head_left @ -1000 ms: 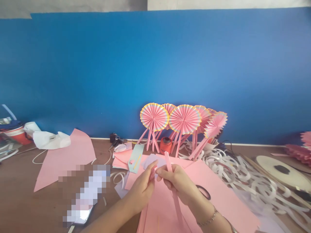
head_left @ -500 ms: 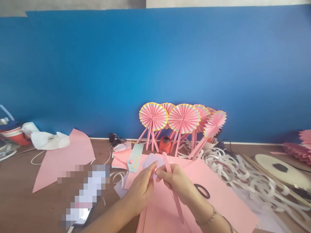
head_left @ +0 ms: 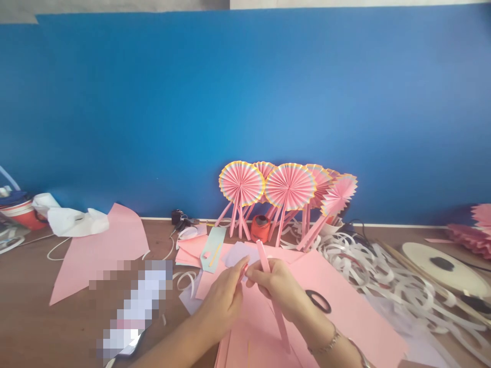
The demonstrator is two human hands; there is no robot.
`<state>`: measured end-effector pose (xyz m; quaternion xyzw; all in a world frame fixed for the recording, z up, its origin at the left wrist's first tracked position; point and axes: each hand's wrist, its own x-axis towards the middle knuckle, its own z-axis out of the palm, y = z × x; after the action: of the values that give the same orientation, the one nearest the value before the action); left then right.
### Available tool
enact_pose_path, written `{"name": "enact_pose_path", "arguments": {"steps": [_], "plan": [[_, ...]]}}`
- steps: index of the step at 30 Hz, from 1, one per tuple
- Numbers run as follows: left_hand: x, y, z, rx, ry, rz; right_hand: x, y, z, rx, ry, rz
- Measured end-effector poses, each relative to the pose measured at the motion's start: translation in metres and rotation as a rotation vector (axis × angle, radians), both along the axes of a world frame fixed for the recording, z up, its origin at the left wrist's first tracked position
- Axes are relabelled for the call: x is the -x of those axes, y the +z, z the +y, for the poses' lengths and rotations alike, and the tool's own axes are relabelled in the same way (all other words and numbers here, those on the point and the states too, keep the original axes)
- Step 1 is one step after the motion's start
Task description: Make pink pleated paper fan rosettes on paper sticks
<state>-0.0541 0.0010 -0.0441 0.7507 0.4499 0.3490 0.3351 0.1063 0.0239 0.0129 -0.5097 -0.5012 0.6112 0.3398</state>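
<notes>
My right hand (head_left: 284, 289) is closed around a narrow folded pink paper strip (head_left: 281, 329), which slants up past the thumb and down toward me. Close beside it, my left hand (head_left: 224, 294) is pinched, with a small reddish bit at its fingertips that I cannot make out. Both hands hover over a stack of pink paper sheets (head_left: 353, 312). A black ring-shaped handle (head_left: 319, 301) lies on the sheets by my right wrist. Pleated round paper fans (head_left: 290, 187) with pink strip handles lean against the blue wall behind.
A reddish-orange tape roll (head_left: 261, 228) stands before the fans. Tangled white strips (head_left: 383, 276) and a cream reel (head_left: 445, 270) lie to the right. At left are a phone (head_left: 132, 342), a curved pink sheet (head_left: 103, 250), white tissue (head_left: 79, 223) and a red tub (head_left: 25, 214).
Almost nothing differs. Both hands keep the same pose and the pink strip stays in place; the view has shifted very slightly.
</notes>
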Motion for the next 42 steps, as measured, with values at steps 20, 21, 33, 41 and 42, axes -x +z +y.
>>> {"name": "enact_pose_path", "arguments": {"steps": [20,21,33,41,42], "plan": [[-0.001,0.0,-0.001,-0.006,0.023,0.056,-0.001,0.0,0.001,-0.01,0.025,0.033],[-0.001,0.0,-0.002,-0.02,0.023,0.062,-0.001,0.0,0.001,-0.008,0.014,0.039],[-0.007,0.005,-0.001,0.16,-0.012,-0.126,0.003,-0.015,0.001,0.02,-0.054,0.141],[-0.006,0.002,0.001,0.192,0.031,-0.154,0.001,0.0,0.0,-0.02,-0.009,0.002],[-0.006,0.002,0.0,0.18,0.035,-0.133,0.001,0.0,0.0,-0.021,-0.015,-0.006]]}}
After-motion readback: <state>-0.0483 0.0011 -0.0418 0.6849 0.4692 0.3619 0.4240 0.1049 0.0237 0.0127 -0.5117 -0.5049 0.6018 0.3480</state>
